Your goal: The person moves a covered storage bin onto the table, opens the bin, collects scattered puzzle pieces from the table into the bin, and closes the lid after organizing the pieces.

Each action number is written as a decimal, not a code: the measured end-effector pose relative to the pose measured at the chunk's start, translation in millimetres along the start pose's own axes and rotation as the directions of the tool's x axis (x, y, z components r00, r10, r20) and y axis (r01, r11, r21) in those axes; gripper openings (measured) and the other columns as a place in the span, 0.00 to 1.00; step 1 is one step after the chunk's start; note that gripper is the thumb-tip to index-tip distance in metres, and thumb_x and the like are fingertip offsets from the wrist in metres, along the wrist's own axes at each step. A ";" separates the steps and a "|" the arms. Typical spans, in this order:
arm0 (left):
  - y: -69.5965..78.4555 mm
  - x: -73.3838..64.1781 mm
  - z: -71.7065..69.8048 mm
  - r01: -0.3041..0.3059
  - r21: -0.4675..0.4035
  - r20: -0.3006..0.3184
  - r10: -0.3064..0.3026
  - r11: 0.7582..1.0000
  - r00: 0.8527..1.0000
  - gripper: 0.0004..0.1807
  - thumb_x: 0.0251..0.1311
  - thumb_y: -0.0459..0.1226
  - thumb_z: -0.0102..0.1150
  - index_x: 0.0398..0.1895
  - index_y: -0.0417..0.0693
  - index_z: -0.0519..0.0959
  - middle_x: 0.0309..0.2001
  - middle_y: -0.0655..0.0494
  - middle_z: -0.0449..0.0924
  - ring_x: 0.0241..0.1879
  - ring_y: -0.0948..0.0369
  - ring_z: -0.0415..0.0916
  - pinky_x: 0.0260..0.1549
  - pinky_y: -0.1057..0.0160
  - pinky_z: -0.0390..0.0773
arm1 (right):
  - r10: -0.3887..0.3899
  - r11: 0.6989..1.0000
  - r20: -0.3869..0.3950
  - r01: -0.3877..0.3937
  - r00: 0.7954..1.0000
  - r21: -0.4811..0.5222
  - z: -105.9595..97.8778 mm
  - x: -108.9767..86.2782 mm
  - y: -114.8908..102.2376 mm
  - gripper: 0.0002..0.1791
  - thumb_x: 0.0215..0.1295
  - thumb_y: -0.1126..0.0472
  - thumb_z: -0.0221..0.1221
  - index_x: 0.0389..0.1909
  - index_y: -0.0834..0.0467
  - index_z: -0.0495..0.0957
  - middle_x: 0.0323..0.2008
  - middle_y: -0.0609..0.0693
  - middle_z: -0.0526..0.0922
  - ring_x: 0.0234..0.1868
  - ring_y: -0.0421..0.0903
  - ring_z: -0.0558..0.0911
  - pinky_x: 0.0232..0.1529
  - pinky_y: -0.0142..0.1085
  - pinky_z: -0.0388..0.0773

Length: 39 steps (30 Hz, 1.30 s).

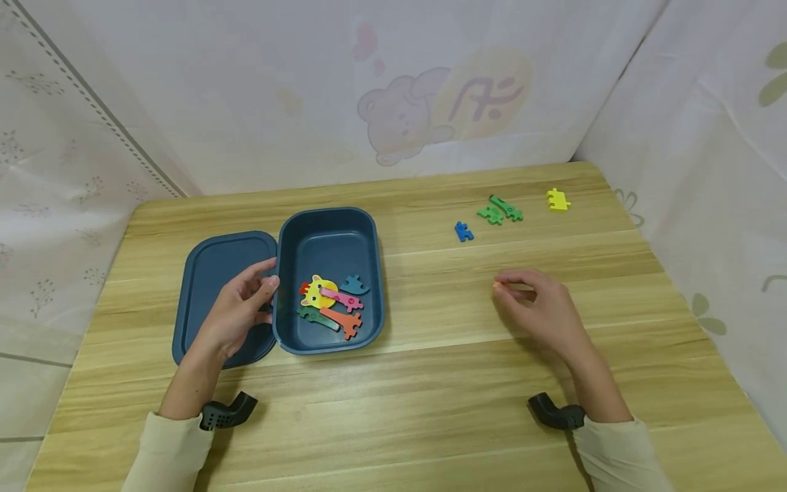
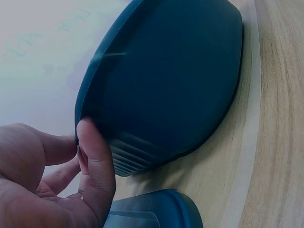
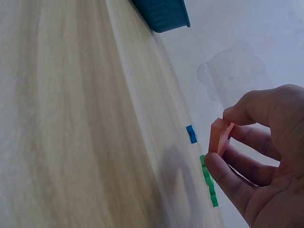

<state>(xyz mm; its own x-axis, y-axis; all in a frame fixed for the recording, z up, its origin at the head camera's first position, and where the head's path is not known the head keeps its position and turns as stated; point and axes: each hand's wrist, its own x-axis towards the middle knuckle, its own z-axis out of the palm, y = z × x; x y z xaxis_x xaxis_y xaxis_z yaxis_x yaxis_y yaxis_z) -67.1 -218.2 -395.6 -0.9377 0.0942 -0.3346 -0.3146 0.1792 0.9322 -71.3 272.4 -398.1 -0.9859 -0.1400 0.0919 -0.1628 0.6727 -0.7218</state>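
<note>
My left hand pinches the left rim of a dark blue box, thumb and finger meeting at its edge in the left wrist view. Inside lie a yellow giraffe-head puzzle piece and pink, orange, dark green and teal puzzle pieces. To the right, over the table, my right hand holds an orange puzzle piece between thumb and fingertips. Only a sliver of it shows in the head view.
Left of the box lies its dark blue lid, partly behind my left hand. Toward the back right of the wooden table are a blue puzzle piece, two green puzzle pieces close together, and a yellow puzzle piece.
</note>
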 end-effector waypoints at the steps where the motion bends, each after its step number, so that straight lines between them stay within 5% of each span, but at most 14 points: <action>1: -0.1 0.0 0.0 0.000 0.000 0.000 0.000 1.000 1.000 0.35 0.82 0.47 0.52 0.85 0.51 0.56 0.45 0.67 0.75 0.43 0.66 0.72 0.33 0.68 0.85 | 0.006 1.000 0.005 -0.006 1.000 0.011 0.2 0.8 -0.8 0.14 0.74 0.59 0.66 0.54 0.62 0.86 0.53 0.61 0.88 0.43 0.21 0.82 0.47 0.16 0.81; 39: 0.0 0.9 -0.5 -0.003 0.010 0.004 0.003 1.000 1.000 0.34 0.82 0.46 0.51 0.85 0.50 0.56 0.45 0.66 0.75 0.43 0.65 0.73 0.33 0.68 0.86 | 0.083 0.961 0.100 -0.106 0.992 0.255 18.8 35.4 -27.4 0.21 0.77 0.52 0.63 0.62 0.61 0.81 0.59 0.57 0.84 0.56 0.33 0.82 0.54 0.18 0.81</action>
<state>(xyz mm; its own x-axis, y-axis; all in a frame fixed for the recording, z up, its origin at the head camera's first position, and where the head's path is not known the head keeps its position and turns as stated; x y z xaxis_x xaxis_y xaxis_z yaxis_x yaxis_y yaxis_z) -68.0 -218.6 -395.9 -0.9382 0.0983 -0.3319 -0.3099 0.1886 0.9319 -101.1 235.3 -387.9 -0.9871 -0.1556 -0.0376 -0.0417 0.4766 -0.8782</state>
